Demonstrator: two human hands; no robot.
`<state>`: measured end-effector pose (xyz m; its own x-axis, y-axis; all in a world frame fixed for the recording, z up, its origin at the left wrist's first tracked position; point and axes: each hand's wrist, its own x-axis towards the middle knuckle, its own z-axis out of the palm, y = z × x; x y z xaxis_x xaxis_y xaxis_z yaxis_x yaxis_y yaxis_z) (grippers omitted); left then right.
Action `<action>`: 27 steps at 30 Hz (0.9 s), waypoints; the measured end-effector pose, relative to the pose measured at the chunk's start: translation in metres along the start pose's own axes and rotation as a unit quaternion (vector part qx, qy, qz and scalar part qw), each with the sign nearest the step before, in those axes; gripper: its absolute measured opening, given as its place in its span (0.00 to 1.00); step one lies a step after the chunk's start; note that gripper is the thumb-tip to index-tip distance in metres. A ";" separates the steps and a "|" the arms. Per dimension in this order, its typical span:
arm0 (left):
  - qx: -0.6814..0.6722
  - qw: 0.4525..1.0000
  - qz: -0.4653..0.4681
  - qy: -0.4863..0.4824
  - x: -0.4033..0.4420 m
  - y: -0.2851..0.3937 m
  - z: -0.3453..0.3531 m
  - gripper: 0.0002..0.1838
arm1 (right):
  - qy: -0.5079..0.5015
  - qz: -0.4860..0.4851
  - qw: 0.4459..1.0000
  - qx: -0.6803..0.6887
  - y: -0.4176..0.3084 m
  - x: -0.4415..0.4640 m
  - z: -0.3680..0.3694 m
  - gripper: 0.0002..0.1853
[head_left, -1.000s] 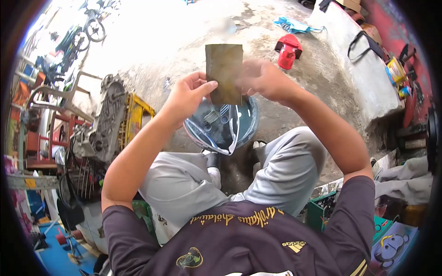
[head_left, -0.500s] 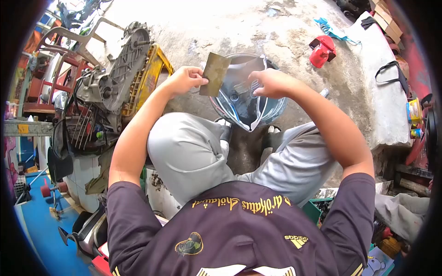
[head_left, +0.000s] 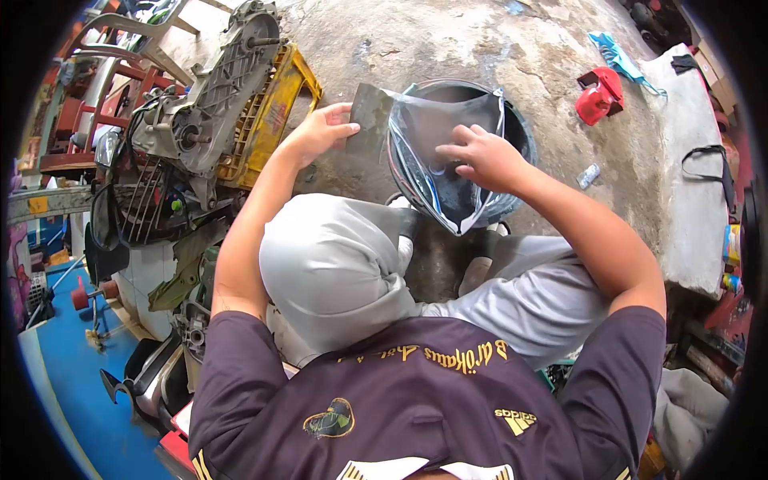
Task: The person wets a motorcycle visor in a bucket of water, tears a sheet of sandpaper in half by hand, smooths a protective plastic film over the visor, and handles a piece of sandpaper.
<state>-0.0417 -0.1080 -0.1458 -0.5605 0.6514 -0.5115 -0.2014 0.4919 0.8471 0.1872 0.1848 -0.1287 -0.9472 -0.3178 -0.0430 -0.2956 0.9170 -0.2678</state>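
A flat olive-grey sheet (head_left: pixel 368 126) is pinched by its left edge in my left hand (head_left: pixel 324 134), beside the left rim of the dark tub. My right hand (head_left: pixel 482 156) hovers over the dark round tub (head_left: pixel 524 148), its fingers apart and nothing seen in them. A clear plastic bag with white and blue edges (head_left: pixel 400 148) lies in the tub and over its rim. The sheet's right part overlaps the bag's edge.
Left of the tub stand a yellow crate (head_left: pixel 280 120) and a grey metal engine casing (head_left: pixel 228 96). A red object (head_left: pixel 598 96) and a blue cloth (head_left: pixel 620 62) lie on the floor at right, near a pale concrete ledge (head_left: pixel 680 184).
The view has shifted, putting the tub further right. My left hand has lowered the sheet to the tub's left side. My right hand has moved off the sheet and over the tub.
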 end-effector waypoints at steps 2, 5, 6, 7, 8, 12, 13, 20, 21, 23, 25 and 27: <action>-0.030 0.999 -0.025 -0.009 -0.001 -0.008 -0.008 0.29 | 0.003 -0.010 1.000 -0.005 0.005 -0.001 0.001 0.26; -0.075 0.995 -0.053 -0.037 0.001 -0.031 -0.017 0.26 | 0.012 0.015 0.999 0.034 0.012 -0.002 0.006 0.24; -0.075 0.995 -0.059 -0.033 0.002 -0.033 -0.016 0.26 | 0.007 0.019 0.999 0.043 0.012 -0.001 0.006 0.23; -0.055 0.996 -0.065 -0.016 0.004 -0.036 -0.014 0.24 | 0.000 0.022 0.999 0.049 0.013 -0.001 0.006 0.22; -0.034 0.997 -0.068 0.001 0.007 -0.037 -0.013 0.23 | -0.006 0.024 0.998 0.054 0.014 0.001 0.005 0.22; -0.069 0.995 -0.071 0.033 -0.005 -0.023 -0.006 0.27 | 0.004 0.020 0.996 0.083 0.015 0.007 0.002 0.23; -0.079 0.994 -0.077 0.028 -0.003 -0.028 -0.011 0.33 | -0.006 0.027 0.996 0.088 0.016 0.009 0.002 0.24; 0.127 0.969 -0.161 0.141 -0.005 -0.030 -0.025 0.49 | -0.050 0.058 0.992 0.105 0.014 0.017 -0.008 0.23; 0.123 0.973 -0.167 0.105 -0.004 -0.029 -0.030 0.49 | -0.052 0.057 0.991 0.109 0.015 0.018 -0.009 0.24; 0.150 0.977 -0.141 0.055 -0.002 -0.028 -0.033 0.47 | -0.057 0.057 0.990 0.116 0.015 0.018 -0.008 0.24; 0.204 0.974 -0.098 0.021 -0.003 -0.015 -0.034 0.44 | -0.060 0.059 0.991 0.105 0.014 0.020 -0.008 0.24; 0.279 0.959 -0.049 0.003 0.001 0.000 -0.035 0.42 | -0.065 0.064 0.990 0.109 0.014 0.021 -0.007 0.24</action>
<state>-0.0707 -0.1273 -0.1410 -0.5659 0.5839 -0.5821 0.2073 0.7841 0.5850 0.1623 0.1922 -0.1263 -0.9471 -0.2431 -0.2094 -0.1264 0.8826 -0.4528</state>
